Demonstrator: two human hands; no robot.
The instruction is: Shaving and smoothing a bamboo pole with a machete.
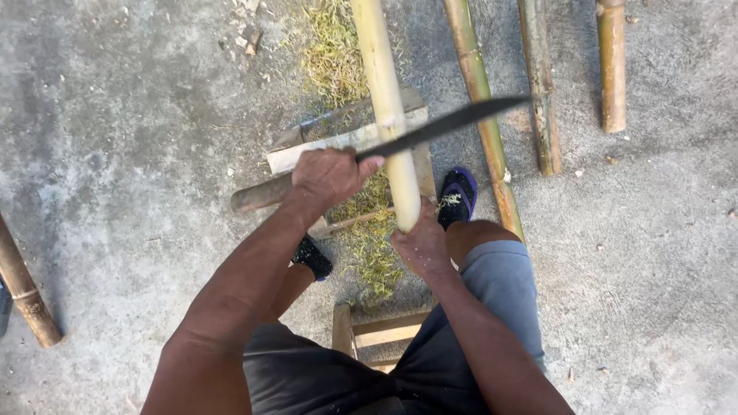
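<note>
A brown bamboo piece (pixel 27 296) lies far off on the left of the gray floor (pixel 131 138). My left hand (pixel 329 175) is shut tight around the handle of a long dark knife (pixel 446 123). The blade lies across a pale bamboo pole (pixel 384 100). My right hand (pixel 421 244) grips the near end of that pole. More bamboo poles (pixel 538 84) lie on the right.

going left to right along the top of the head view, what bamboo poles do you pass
pale yellow pole in the hands → green-yellow pole → dull brown-green pole → short orange-brown pole. The long dark blade crosses the first three.
</note>
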